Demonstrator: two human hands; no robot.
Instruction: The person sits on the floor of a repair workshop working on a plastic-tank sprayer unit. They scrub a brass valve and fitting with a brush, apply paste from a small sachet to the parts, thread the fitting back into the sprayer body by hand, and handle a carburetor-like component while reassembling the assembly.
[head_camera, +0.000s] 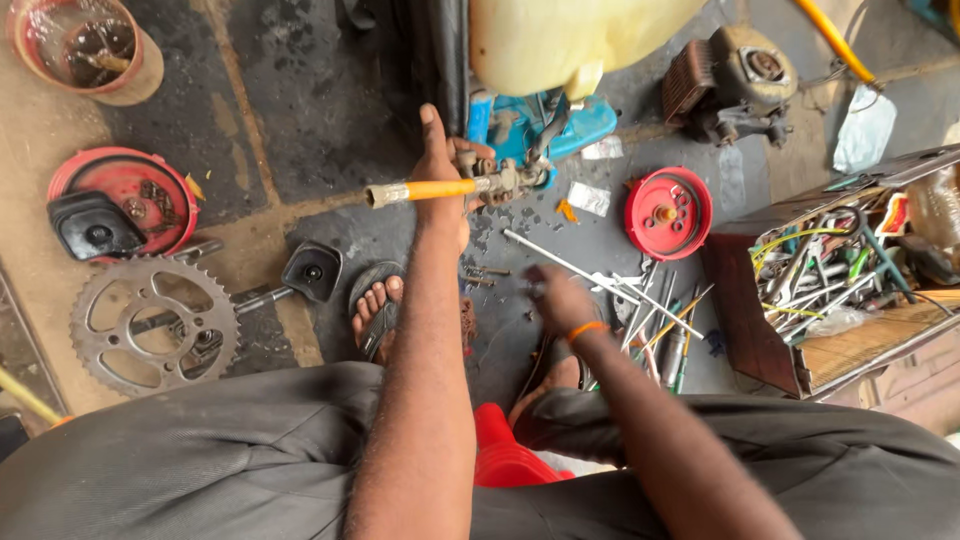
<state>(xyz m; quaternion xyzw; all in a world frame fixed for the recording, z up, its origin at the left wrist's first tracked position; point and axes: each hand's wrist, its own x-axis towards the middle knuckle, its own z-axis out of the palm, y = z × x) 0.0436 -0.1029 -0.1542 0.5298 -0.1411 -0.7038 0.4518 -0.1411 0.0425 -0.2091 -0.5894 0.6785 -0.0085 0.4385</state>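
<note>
Gripping: left hand (440, 165) wraps around the orange-handled tool (425, 190), fingers closed on its shaft.
Tool look: yellow-orange sleeve, pale metal tip at the left end, its right end meeting a grimy metal fitting (510, 180).
Tool place: held level above the floor (300, 110), just in front of the blue machine base (545, 125).
Right hand: right hand (560, 295) blurred, low by the loose wrenches (660, 315); grip cannot be made out.
Nearby: sprocket (150, 325) left, red disc (668, 213) right, wooden toolbox (840, 290) far right.

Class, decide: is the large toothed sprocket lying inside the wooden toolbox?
No, the sprocket lies on the floor at left, far from the toolbox.
</note>
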